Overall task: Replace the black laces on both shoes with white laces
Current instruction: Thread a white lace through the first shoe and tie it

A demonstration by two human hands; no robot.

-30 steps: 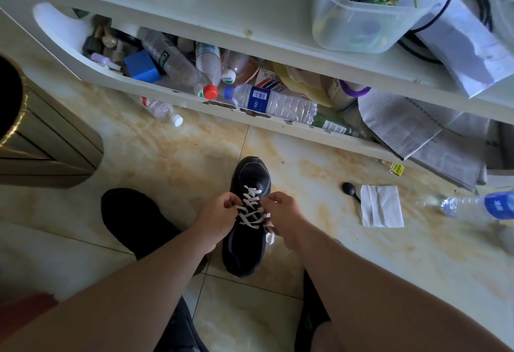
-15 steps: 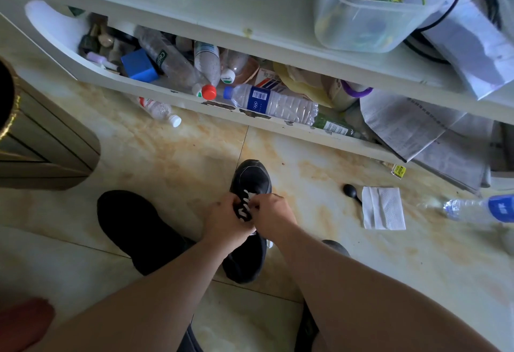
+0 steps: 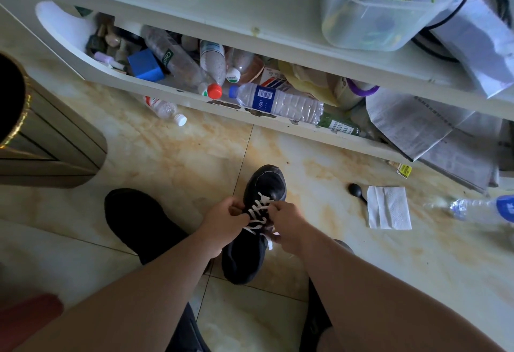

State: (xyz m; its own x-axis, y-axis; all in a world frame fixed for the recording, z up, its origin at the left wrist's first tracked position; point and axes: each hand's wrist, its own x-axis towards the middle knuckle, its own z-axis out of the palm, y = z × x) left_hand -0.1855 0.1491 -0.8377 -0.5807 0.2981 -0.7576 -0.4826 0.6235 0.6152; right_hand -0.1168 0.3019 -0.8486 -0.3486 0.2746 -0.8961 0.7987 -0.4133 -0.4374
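A black shoe (image 3: 265,185) stands on the tiled floor, toe pointing away from me, with a white lace (image 3: 258,212) criss-crossed up its front. My left hand (image 3: 225,221) pinches the lace on the shoe's left side, fingers curled. On the right side my right hand (image 3: 289,226) grips the other lace end, and a white tip hangs below it. A second black shoe (image 3: 133,218) lies to the left; its lacing is hidden from me.
A low white shelf (image 3: 194,101) crammed with plastic bottles and newspapers runs across the back. A ribbed bin (image 3: 50,140) stands at the left. A white tissue (image 3: 388,207), a black spoon (image 3: 357,192) and a bottle (image 3: 478,208) lie on the floor at the right.
My hands closed together over the lacing half a second ago and have now drawn apart again to either side, showing the white lace.
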